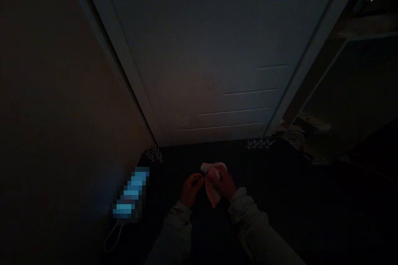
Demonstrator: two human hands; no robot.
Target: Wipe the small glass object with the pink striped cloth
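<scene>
The scene is very dark. My right hand (224, 183) is closed around a small pale piece of cloth or paper (211, 192) that hangs down from it. My left hand (191, 188) pinches the left edge of the same piece, its fingers curled. Both hands are held close together over a dark floor (280, 198), in front of a closed pale door (217, 70). Light-coloured sleeves cover both forearms.
A glowing blue screen (132, 193) lies on the floor at the left by the wall (46, 112), with a pale cord (112, 238) looping from it. Small shiny objects (260, 143) sit at the door's foot. Shelving (342, 91) with clutter stands at the right.
</scene>
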